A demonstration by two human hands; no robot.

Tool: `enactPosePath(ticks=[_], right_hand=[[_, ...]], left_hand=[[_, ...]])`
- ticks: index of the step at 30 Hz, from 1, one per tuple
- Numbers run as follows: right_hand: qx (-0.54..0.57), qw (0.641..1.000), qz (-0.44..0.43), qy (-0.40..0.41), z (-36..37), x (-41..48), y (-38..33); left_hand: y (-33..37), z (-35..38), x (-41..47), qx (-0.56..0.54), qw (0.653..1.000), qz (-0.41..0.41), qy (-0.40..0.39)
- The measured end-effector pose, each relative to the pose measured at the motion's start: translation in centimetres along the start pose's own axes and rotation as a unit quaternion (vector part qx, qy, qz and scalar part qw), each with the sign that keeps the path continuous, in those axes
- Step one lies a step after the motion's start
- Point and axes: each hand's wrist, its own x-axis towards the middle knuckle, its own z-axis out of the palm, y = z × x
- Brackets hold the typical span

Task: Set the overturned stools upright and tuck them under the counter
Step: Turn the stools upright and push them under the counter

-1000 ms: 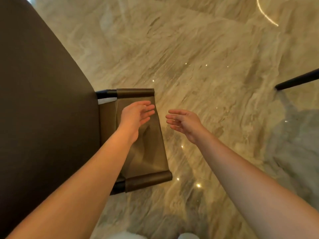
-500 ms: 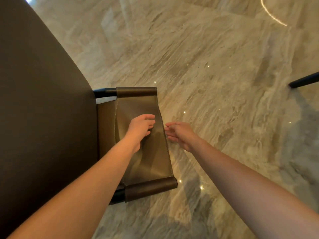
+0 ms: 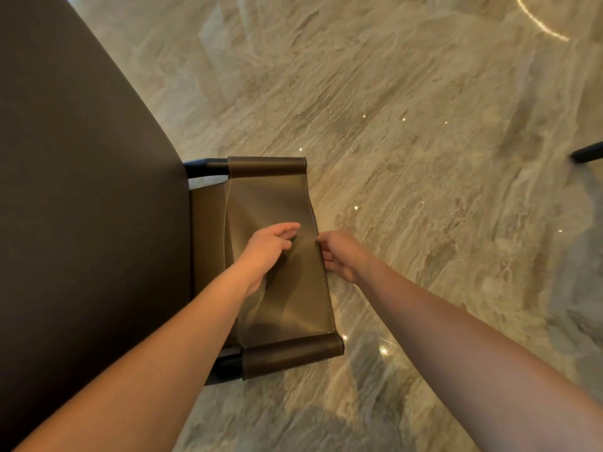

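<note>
Both grips are at the stool (image 3: 287, 321). The left grip (image 3: 270, 246) lies over the brown leather band of its back with fingers loosely straight and apart, closed on nothing. The right grip (image 3: 341, 254) is at the band's right edge, fingertips (image 3: 321, 244) curled against the stitched seam; whether they actually pinch the leather cannot be told. The stool stands upright, just beside the desk (image 3: 81, 190), its seat hidden beneath the dark brown top and only the back band and black frame tube (image 3: 205, 168) showing past the desk's edge. The floor (image 3: 424, 141) is glossy beige marble with grey-brown veins, catching small points of light and a curved bright streak at the upper right. A dark bar (image 3: 587, 156) juts in at the right edge, well apart from the stool.
</note>
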Motion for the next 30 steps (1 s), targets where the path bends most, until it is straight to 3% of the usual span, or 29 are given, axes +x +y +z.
enactPosePath(ticks=[11,30], right_hand=[[0.032,0.996,0.009,0.083,1.3,-1.3,-1.0],[0.066,0.994,0.051,0.065,3.0,-9.8,-3.3]], left_hand=[[-0.5,0.0,-0.8,0.021,1.0,0.009,0.015],[0.5,1.1,-9.1,-0.047,0.998,0.019,0.036]])
